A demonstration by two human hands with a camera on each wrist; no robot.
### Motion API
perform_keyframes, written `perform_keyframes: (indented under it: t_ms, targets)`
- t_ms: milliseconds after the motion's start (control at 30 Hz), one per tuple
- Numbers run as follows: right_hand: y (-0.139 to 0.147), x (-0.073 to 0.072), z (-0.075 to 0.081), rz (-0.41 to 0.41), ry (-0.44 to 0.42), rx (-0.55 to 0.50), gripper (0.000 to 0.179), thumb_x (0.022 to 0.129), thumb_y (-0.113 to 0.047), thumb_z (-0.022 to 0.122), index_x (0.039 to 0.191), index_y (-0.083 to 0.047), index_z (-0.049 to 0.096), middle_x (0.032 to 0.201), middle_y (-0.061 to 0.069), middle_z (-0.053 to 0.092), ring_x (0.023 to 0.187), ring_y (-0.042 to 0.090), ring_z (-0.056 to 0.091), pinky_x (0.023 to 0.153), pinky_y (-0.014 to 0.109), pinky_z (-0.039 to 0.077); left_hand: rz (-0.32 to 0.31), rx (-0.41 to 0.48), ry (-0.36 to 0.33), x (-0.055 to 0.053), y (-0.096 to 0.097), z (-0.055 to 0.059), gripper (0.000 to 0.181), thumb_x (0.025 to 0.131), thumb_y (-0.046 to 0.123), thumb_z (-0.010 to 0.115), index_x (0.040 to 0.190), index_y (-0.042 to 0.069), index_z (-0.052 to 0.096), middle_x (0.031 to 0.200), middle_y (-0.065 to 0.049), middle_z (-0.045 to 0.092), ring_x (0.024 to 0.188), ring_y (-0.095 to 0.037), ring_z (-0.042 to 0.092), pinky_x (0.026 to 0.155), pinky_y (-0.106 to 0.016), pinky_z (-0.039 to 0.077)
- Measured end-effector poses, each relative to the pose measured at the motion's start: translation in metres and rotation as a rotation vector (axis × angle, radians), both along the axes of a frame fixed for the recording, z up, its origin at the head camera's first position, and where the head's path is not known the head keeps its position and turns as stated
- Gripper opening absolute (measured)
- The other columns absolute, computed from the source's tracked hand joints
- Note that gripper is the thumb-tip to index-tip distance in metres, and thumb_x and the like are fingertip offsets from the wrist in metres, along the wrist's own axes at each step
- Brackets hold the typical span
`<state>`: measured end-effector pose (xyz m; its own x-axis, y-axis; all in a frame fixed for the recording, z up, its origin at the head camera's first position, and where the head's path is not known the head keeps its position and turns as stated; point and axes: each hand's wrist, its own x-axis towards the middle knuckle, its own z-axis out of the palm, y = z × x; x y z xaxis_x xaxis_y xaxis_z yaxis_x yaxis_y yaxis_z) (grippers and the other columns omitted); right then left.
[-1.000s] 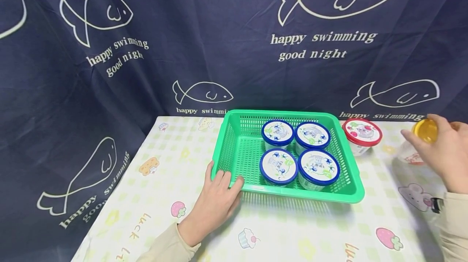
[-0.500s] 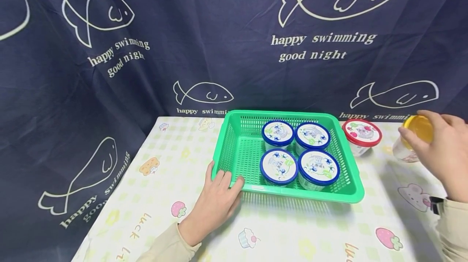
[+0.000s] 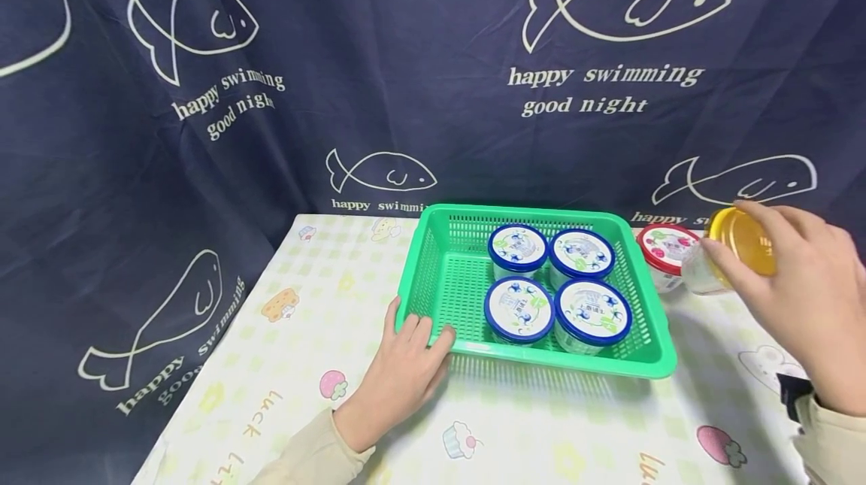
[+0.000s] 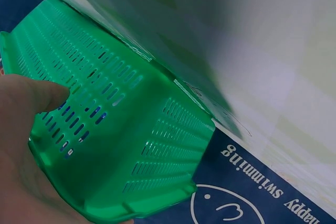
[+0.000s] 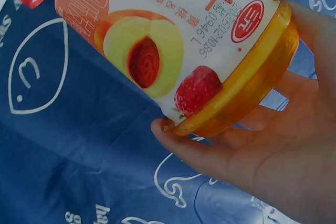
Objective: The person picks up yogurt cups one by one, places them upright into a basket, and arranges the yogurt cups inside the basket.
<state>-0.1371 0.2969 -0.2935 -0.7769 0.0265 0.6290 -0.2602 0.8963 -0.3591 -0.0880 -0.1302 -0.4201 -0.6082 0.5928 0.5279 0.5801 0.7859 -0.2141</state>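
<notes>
My left hand (image 3: 399,372) grips the near left rim of a green plastic basket (image 3: 534,355), its thumb against the outer wall in the left wrist view. Inside the basket, toward its right, stand several yogurt cups with blue lids (image 3: 519,309). My right hand (image 3: 805,274) holds a yogurt cup (image 5: 152,40) by its amber-yellow lid (image 3: 744,242), fingers spread around the lid's edge. Peach and strawberry pictures show on this cup's side in the right wrist view. The held cup is tilted and partly overlaps a red-lidded cup (image 3: 666,244) beside the basket's right end.
A checked tablecloth (image 3: 561,425) with cartoon prints covers the table. Behind it hangs a dark blue curtain (image 3: 467,131) with white fish drawings. The left part of the basket shows its bare slotted floor.
My right hand has moved left with the yellow-lidded cup, from the far right to in front of the red-lidded cup. My left hand has stayed on the basket rim.
</notes>
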Motion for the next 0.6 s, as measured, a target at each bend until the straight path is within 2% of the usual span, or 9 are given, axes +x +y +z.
perform_keyframes:
  t_ms: [133,300,467,600]
  targets:
    - [-0.008,0.002,0.003,0.02,-0.061,0.022,0.055,0.089,-0.031,0.071,0.135,-0.004,0.057,0.126,0.033,0.052,0.112,0.06,0.039,0.089,0.072,0.028,0.0,0.0,0.005,-0.001,0.001,-0.002,0.027,0.093,0.026,0.055,0.116,0.013,0.058,0.091,-0.008,0.055,0.088,-0.029,0.054,0.107,-0.071,0.029]
    - [-0.014,0.002,0.003,0.043,-0.094,0.037,0.058,0.088,-0.034,0.072,0.138,-0.007,0.055,0.127,0.03,0.051,0.115,0.057,0.038,0.09,0.073,0.028,0.007,0.002,0.021,0.0,0.001,-0.004,0.027,0.091,0.026,0.057,0.115,0.013,0.059,0.091,-0.008,0.055,0.087,-0.029,0.054,0.106,-0.071,0.03]
    - [-0.019,0.002,0.003,0.052,-0.11,0.035,0.057,0.089,-0.033,0.071,0.137,-0.007,0.055,0.13,0.031,0.05,0.117,0.059,0.038,0.092,0.074,0.027,0.001,-0.002,0.03,-0.001,0.001,-0.003,0.026,0.089,0.025,0.059,0.113,0.014,0.059,0.09,-0.008,0.054,0.086,-0.028,0.053,0.107,-0.07,0.029]
    - [-0.028,-0.002,0.006,0.108,-0.078,0.052,0.053,0.089,-0.031,0.071,0.133,-0.006,0.057,0.127,0.032,0.051,0.113,0.059,0.039,0.091,0.073,0.029,-0.005,0.005,0.034,-0.001,0.001,-0.003,0.028,0.087,0.024,0.063,0.113,0.014,0.059,0.091,-0.008,0.055,0.086,-0.028,0.054,0.107,-0.071,0.029]
